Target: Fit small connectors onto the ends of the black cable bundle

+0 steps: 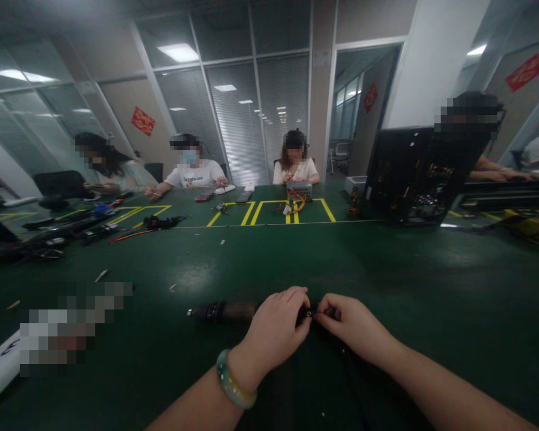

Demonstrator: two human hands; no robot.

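While your left hand (pixel 278 323) gripped the dark cylindrical tool (pixel 238 312), your right hand (pixel 353 323) pinched at its rear end.
The tool lay toward the near edge of the green tabletop (pixel 251 257), its metal tip (pixel 189 312) facing the left edge. Its front and barrel looked whole, so any work there seemed done; what was left appeared to be at the rear, where your right thumb and finger closed on a small dark piece (pixel 309 313). Your fingers hid whether that piece was joined or loose.
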